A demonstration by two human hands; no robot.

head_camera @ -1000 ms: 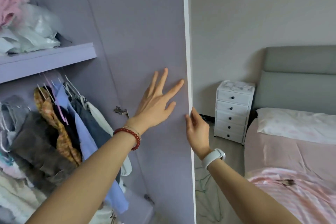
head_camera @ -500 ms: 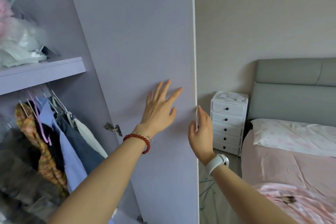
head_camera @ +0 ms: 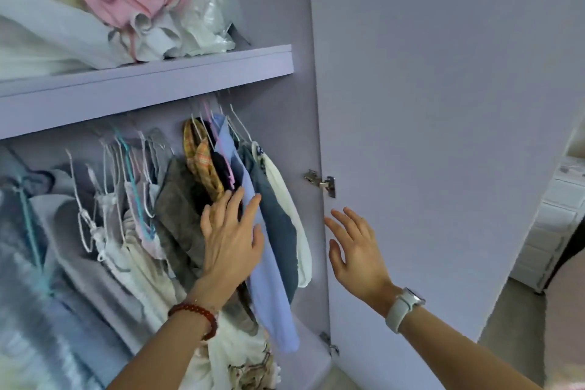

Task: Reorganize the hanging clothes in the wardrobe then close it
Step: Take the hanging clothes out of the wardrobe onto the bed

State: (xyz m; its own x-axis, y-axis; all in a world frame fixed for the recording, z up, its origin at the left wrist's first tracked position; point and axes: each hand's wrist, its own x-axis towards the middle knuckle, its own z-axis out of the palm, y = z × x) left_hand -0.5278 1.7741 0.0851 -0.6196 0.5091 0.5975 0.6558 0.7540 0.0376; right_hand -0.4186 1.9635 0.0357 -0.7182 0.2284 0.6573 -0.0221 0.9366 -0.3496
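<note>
The left hand [head_camera: 232, 242] is pressed, fingers spread straight, against soft hanging clothes [head_camera: 266, 231] on thin wire hangers [head_camera: 240, 127]; the right hand [head_camera: 356, 250] is held open-fingered beside the smooth lilac door [head_camera: 443, 104].

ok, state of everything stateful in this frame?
wardrobe door: open
left hand: open, fingers against the hanging clothes
right hand: open, empty, by the door's hinge edge
light blue shirt: hanging
cream garment: hanging, rightmost
shelf: piled with bagged clothes
</note>
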